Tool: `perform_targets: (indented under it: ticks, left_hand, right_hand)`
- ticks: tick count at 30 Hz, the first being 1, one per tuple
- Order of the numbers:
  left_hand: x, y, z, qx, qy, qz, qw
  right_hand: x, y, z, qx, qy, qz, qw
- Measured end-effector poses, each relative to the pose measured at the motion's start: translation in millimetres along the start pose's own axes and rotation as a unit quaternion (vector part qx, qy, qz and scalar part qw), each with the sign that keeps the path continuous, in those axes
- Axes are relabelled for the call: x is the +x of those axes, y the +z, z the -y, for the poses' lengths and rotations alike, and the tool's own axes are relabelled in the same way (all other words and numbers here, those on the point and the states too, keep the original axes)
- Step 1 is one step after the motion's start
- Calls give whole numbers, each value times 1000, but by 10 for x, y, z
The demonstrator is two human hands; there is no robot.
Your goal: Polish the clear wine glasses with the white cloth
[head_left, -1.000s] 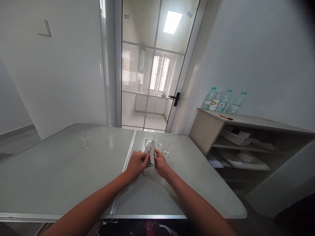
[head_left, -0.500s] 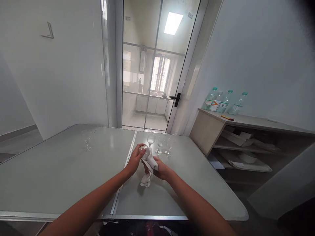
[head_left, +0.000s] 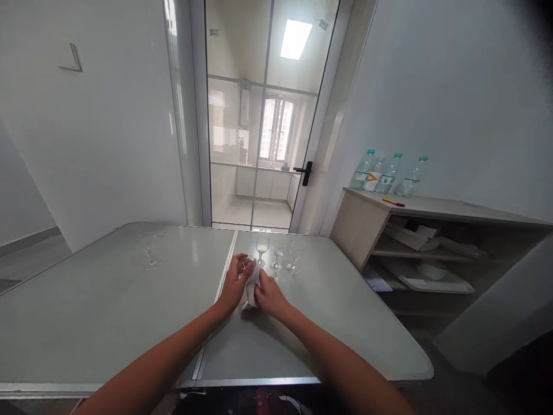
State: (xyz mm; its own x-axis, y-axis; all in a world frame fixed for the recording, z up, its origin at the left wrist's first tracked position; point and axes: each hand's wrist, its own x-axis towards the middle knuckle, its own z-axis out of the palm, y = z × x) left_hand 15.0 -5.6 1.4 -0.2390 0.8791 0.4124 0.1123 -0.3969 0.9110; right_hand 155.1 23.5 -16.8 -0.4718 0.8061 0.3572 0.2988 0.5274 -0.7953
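Note:
My left hand [head_left: 234, 283] is closed around a clear wine glass [head_left: 244, 264], held above the table near its middle seam. A white cloth [head_left: 252, 291] is bunched in the fingers of my right hand [head_left: 269, 293], pressed against the glass, and its loose end hangs below. The cloth and my fingers hide part of the glass. Just beyond my hands, several stemmed glasses stand upright: a wine glass [head_left: 262, 244] and, to its right, two more, a middle glass [head_left: 276, 264] and a right-hand glass [head_left: 293, 266].
Another clear glass [head_left: 150, 257] stands far left on the grey-green table [head_left: 108, 323]. A low wooden shelf unit [head_left: 367, 222] adjoins the table's right side, with plastic bottles [head_left: 389, 174] and a yellow-red pen-like item [head_left: 393, 202] on top. A glass door [head_left: 259, 144] is behind the table.
My right hand has shifted left and up with the cloth, closer to my left hand. The cloth's hanging end now lies more behind my hand. The whole view has moved slightly.

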Motion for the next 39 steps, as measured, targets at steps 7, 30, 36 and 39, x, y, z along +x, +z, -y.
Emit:
perform_targets:
  ticks: [7,30,36,39]
  left_hand:
    - [-21,15,-113,-78,-50,20,995]
    - [23,-54,-59,-11,112,-81,990]
    - [-10,-87,-4,39,224,-16,974]
    - [-34,-75,71,58,290,55,954]
  right_hand:
    - [-14,-14,93,407,125,151,892]
    - [167,-191,-108,242,79,-174,951]
    - [134,-193,63,455,179,42,871]
    - [113,-204,60,466,209,60,858]
